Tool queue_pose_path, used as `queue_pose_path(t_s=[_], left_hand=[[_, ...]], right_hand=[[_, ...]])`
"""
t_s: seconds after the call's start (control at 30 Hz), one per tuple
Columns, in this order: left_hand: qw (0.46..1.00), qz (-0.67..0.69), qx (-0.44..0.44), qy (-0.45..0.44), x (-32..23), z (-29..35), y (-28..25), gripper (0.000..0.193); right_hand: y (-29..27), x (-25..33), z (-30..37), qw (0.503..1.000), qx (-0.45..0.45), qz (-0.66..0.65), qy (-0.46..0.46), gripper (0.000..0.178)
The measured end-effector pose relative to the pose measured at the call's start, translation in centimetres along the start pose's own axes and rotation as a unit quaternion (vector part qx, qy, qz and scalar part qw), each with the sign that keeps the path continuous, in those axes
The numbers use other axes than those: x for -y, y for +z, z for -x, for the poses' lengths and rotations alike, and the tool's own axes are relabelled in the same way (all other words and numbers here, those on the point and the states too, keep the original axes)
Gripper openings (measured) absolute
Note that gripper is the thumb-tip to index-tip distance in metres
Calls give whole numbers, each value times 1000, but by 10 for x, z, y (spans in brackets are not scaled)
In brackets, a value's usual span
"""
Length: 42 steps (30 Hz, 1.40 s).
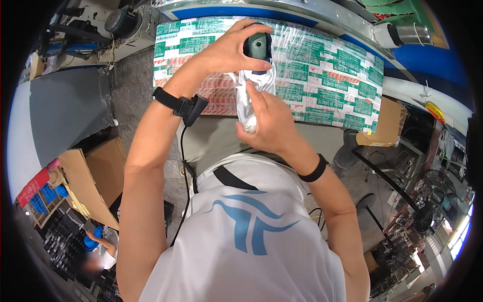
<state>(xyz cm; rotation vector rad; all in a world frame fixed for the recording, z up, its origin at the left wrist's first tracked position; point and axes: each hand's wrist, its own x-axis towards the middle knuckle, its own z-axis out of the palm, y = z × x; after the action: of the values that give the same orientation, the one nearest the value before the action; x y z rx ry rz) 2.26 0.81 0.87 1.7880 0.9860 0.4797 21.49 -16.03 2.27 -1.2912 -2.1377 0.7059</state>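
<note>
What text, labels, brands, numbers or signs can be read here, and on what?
Green-and-white covering on the work surface: repeated printed capitals, legible; wording not copied here.
Reddish patches on that covering: print too fine to make out.
White shirt: blue emblem, no readable words.
Dark item in the left hand: no readable text.
Red strip at far left: too blurred to read.
</note>
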Motion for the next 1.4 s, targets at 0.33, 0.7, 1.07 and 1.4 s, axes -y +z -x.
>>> queue_pose_path(t_s=[0.33, 0.7, 1.07, 1.4], left_hand=[[999, -29, -23, 28, 2, 2, 0, 87], [998, -26, -49, 14, 0, 5, 7, 87], [999, -32, -35, -1, -3, 3, 9, 89], [998, 0, -54, 18, 5, 3, 7, 88]], right_hand=[[-36, 15, 38, 985, 52, -141, 88, 98], [-13, 25, 24, 996, 18, -76, 35, 97], [-19, -8, 20, 998, -49, 43, 15, 102], [-40, 25, 74, 997, 39, 19, 56, 103]])
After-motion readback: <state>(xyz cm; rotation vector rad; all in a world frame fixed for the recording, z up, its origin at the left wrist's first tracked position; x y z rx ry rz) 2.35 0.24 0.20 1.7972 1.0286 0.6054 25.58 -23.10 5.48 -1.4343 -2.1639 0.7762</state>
